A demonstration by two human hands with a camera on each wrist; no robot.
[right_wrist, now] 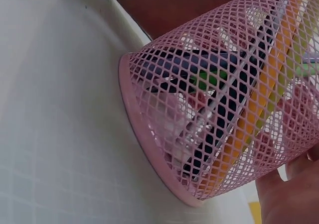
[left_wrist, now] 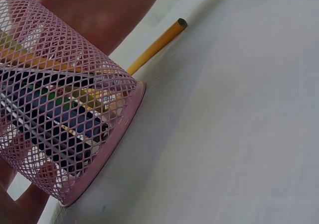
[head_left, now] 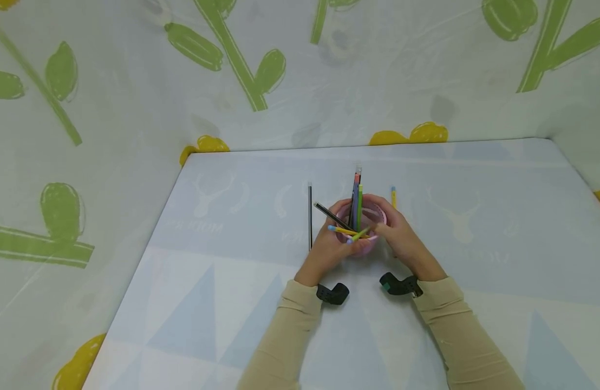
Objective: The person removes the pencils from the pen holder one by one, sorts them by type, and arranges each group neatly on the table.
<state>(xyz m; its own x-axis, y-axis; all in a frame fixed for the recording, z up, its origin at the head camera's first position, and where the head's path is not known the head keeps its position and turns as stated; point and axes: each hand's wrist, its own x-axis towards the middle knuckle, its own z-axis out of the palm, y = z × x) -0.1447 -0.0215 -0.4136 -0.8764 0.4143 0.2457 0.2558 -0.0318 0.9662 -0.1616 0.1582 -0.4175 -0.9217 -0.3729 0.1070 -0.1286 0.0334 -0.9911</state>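
Observation:
A pink mesh pencil holder stands on the table between both hands. My left hand grips its left side, and my right hand holds the right side, thumb near the rim. Inside are several pencils: a green one and a blue one rise upright, while a black one, a yellow one and a lime one lean over the near left rim. Through the mesh, the right wrist view shows pencils slanting inside. Some fingers are hidden behind the holder.
Left of the holder a black pencil lies on the table. A yellow pencil lies to the right, partly behind the right hand. Patterned fabric walls border the table. Dark devices sit at both wrists.

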